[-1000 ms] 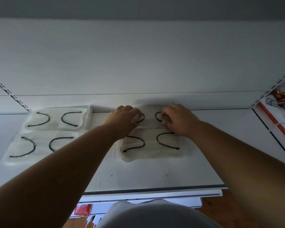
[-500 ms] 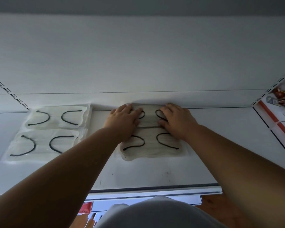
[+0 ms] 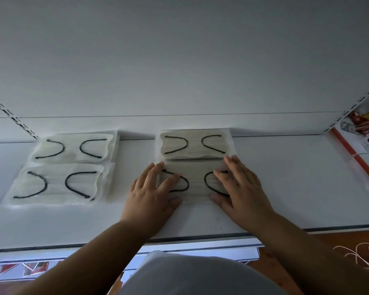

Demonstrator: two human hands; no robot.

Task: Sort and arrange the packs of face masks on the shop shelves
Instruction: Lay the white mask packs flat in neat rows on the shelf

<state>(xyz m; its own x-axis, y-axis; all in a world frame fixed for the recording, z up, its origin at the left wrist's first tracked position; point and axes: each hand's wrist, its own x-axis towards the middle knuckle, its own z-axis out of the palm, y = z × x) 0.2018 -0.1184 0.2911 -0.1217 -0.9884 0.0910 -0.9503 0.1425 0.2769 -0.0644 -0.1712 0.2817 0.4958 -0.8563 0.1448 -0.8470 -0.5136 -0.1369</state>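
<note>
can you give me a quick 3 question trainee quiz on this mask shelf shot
1. How many clear plastic packs of pale face masks with black ear loops lie on the white metal shelf?
2. True or false: the left hand and right hand both rest on the near right pack.
3. Which pack touches the back wall? A: far right pack B: near left pack C: near right pack

Key: 1. four, counting the far left pack; 2. true; 3. A
</note>
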